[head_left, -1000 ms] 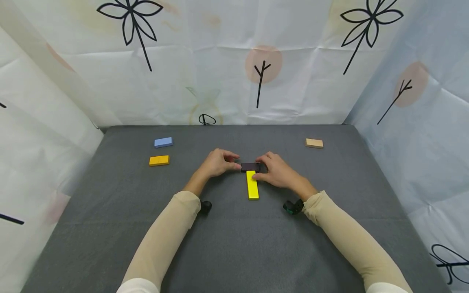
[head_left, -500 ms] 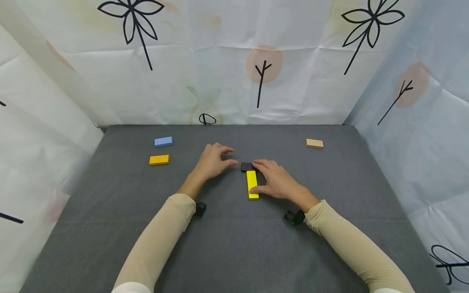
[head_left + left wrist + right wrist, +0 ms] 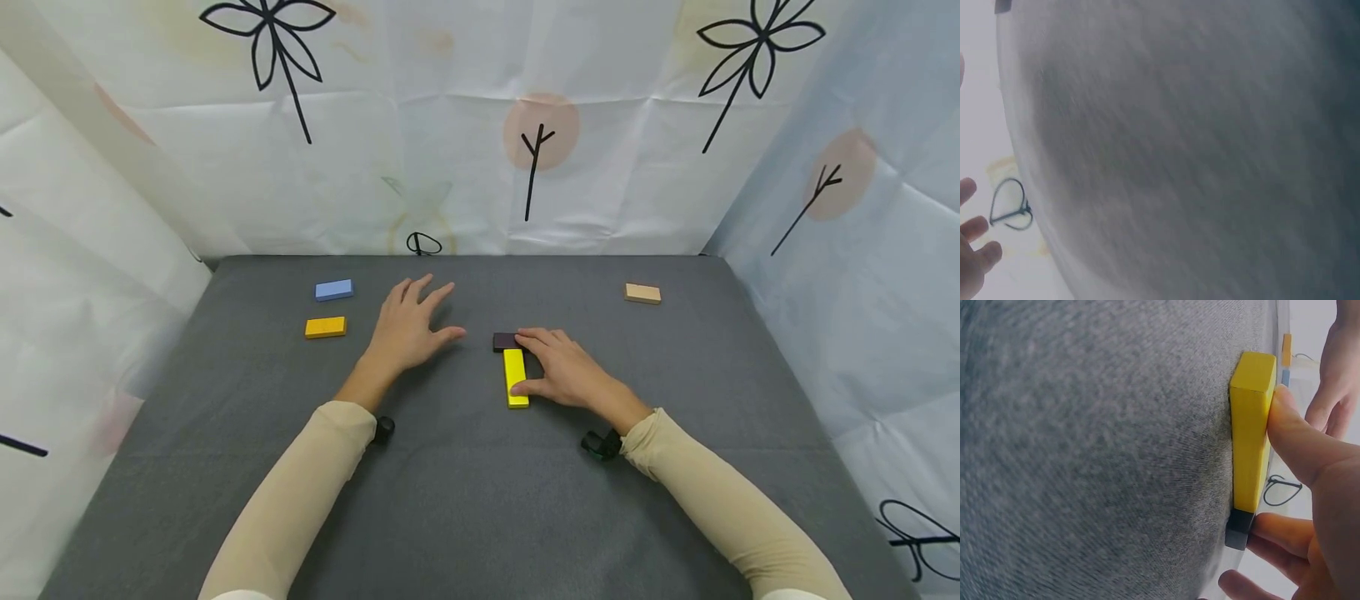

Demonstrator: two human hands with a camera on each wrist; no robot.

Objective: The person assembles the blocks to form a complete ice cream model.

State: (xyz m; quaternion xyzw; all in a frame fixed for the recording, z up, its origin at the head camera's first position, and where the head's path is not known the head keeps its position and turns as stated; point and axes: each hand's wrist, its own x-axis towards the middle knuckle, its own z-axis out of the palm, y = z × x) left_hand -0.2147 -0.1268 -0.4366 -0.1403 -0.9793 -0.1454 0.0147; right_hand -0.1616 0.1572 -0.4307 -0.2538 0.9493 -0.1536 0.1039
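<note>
The yellow block point(image 3: 515, 377) is touched by the right hand point(image 3: 566, 372), thumb pressed to its side, fingers on the dark block point(image 3: 506, 341) at its far end, likely steadying both. The left hand point(image 3: 408, 325) is spread, held left of it.

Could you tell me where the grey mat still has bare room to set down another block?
The near half of the grey mat, between the sleeves, is bare. So is the right side, between the right hand and the tan block. It is crowded around the yellow block and dark block.
</note>
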